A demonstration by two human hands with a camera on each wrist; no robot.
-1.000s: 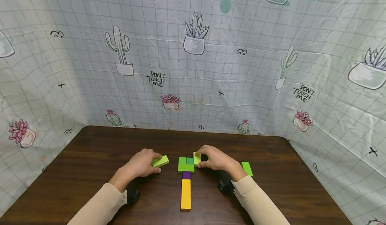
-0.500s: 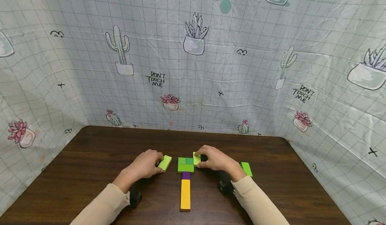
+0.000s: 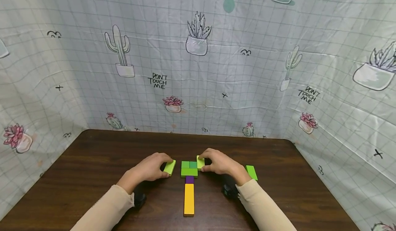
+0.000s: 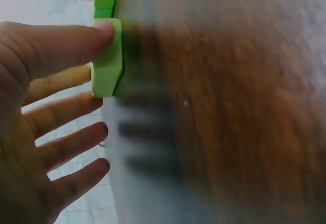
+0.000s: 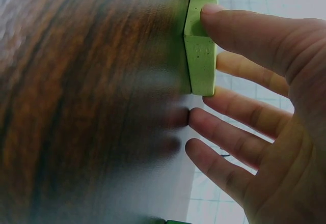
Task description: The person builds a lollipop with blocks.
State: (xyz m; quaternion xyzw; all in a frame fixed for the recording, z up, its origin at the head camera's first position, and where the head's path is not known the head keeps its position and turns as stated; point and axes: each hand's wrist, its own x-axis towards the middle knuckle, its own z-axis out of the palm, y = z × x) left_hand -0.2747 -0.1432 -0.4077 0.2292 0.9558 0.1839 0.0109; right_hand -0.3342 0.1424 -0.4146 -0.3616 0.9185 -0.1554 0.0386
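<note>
In the head view my left hand pinches a lime-green wooden block, with a small gap left of a cluster of green blocks. The left wrist view shows the thumb on one end of that block. My right hand pinches a second lime-green block at the cluster's right side; the right wrist view shows this block close against a green one. The cluster has a wide green block in front, with a small green block and a darker green block behind.
A purple block and a long yellow-orange block run toward the front from the cluster. A loose green block lies right of the right wrist. A patterned curtain surrounds the brown table.
My left hand has moved a little right. Its lime-green block has turned from lying crosswise to nearly front-to-back. The right hand has stayed on its block, and the head view has shifted slightly.
</note>
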